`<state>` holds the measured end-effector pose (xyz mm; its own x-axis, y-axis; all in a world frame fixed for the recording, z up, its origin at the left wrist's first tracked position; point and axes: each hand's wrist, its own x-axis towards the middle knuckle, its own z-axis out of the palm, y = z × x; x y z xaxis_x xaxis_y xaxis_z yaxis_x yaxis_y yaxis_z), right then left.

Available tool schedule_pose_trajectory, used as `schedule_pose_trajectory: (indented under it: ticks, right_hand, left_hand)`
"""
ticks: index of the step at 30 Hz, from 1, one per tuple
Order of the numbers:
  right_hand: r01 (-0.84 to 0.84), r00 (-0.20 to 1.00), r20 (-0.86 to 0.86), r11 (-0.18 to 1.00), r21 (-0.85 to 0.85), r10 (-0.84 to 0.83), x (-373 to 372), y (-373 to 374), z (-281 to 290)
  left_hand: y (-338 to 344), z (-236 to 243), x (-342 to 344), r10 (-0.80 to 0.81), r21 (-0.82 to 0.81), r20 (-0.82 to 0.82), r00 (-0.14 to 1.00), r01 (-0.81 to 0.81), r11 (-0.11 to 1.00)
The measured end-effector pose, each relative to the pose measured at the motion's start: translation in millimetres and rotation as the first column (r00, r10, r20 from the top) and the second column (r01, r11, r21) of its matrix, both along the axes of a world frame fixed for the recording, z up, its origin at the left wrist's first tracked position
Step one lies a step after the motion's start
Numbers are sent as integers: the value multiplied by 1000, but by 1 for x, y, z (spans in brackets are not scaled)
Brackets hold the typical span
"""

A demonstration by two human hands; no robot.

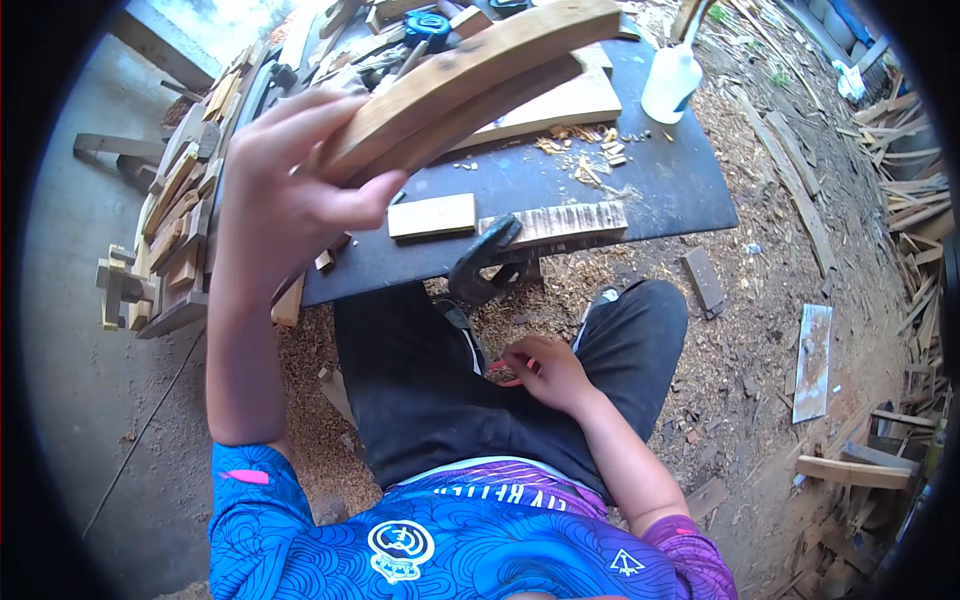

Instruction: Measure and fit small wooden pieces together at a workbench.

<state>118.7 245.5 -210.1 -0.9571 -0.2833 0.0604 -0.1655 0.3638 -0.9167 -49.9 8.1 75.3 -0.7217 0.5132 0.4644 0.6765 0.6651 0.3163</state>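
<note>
Raised at upper left, my left hand (290, 185) grips a curved length of wood (460, 75); whether it is one piece or two is hard to tell. Low between my thighs, my right hand (547, 375) has curled fingers on a small red object (505, 377), partly hidden. Below the curved wood, a pale short block (431, 217) lies near the near edge of the dark table (680, 180). Beside it a black clamp (495, 245) sits at that edge over a strip of dark-streaked wood (570, 220).
A white bottle (665, 90), a blue round object (425, 28), boards and wood chips occupy the tabletop. Wood pieces are stacked at left (175, 225) and heaped along the right (915, 195). A board (812, 360) lies on the shaving-strewn floor, and a cable (140, 435) crosses the left floor.
</note>
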Motion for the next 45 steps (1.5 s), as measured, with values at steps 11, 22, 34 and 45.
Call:
schedule_pose_trajectory:
  ticks: [11, 22, 34, 45]
  right_hand:
    - [-206, 669, -722, 977, 49, 177, -63, -36, 234]
    - [-4, 924, -360, 947, 321, 126, -156, -41, 214]
    - [610, 755, -133, 762, -218, -643, -121, 69, 181]
    - [662, 697, -69, 678, -321, -713, -130, 97, 178]
  left_hand:
    - [-95, -51, 92, 298, 363, 408, 863, -453, 814]
    - [-91, -48, 93, 323, 187, 181, 929, -355, 916]
    - [30, -61, -23, -157, 45, 234, 960, 150, 988]
    - [62, -74, -52, -251, -22, 363, 897, 277, 961]
